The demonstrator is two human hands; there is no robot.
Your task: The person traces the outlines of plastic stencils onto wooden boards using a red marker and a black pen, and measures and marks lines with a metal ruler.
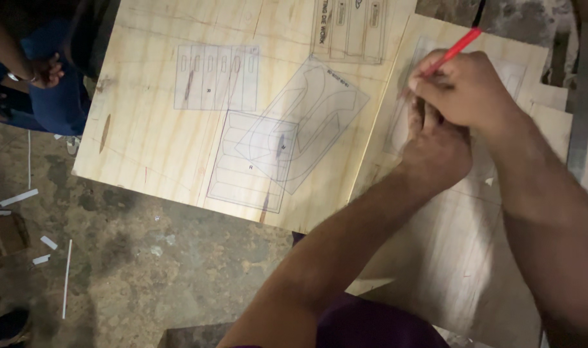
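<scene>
- The right hand (464,87) is clenched around a red pen (453,50), tip down on the small plywood sheet (448,258), barrel slanting up and away from the person.
- The left hand (435,151) lies just below the right, touching it, and presses down on the sheet; whether it pins a clear template (397,125) there I cannot tell, since the hands hide most of it.
- Step, as I judge it: marking or tracing a line on that sheet. The next stroke calls for the left hand to hold firm so nothing slips under the pen.
- Left of the small sheet lies a large plywood sheet (145,135), edges touching or nearly so, bearing clear drawn templates (294,122) that overlap.
- Beyond the large sheet's far left corner, another person's hand (46,71).
- Below it, concrete floor (145,258) with white scraps.
</scene>
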